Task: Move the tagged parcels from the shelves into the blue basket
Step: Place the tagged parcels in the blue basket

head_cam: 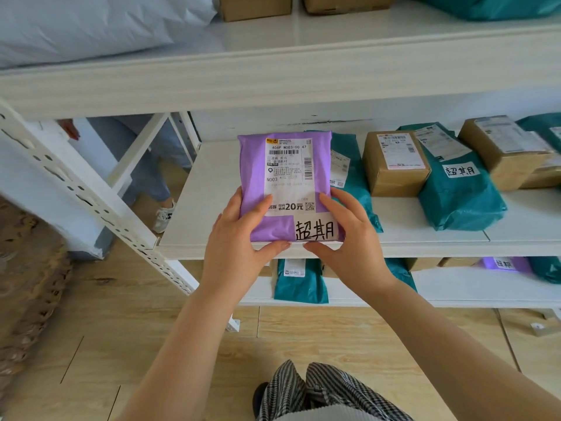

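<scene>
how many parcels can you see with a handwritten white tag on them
3. The purple parcel both hands hold at the middle shelf's front edge; a teal bag to its right; a purple parcel on the shelf below. Others may be hidden.

The purple parcel (pixel 282 183) covers most of a teal bag (pixel 352 174) behind it. The print on its label is too small to read. The left hand (pixel 239 238) and right hand (pixel 343 235) hide its lower corners. The bottom shelf's purple bag (pixel 504 264) is blurred. The top shelf's boxes (pixel 255 6) are cut off by the edge.
</scene>
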